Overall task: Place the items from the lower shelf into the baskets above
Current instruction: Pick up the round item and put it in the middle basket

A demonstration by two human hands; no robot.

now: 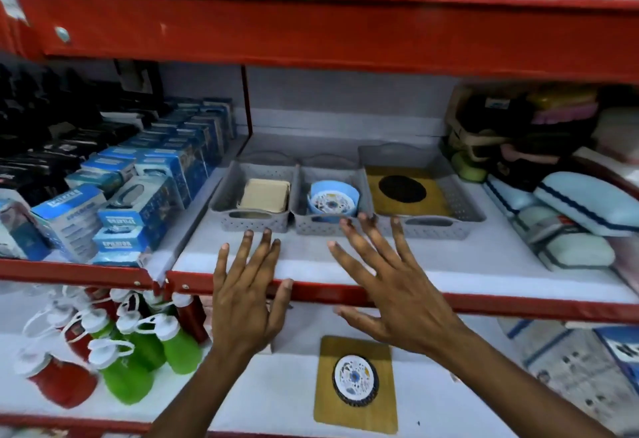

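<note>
Below empty spread hands (397, 299), wooden board (356, 385) on lower shelf (276, 396).

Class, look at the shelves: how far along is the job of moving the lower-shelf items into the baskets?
Done: each of three baskets holds something: left basket a beige pad, middle a blue bowl, right a wooden board. In hand: nothing; left hand and right hand are open. Left: a board with a coaster on the lower shelf.

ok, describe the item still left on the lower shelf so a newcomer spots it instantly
Below the red shelf edge holding three grey baskets, look at the white lower shelf. The wooden board lies flat there, right of the bottles, with a patterned round coaster on top.
</note>
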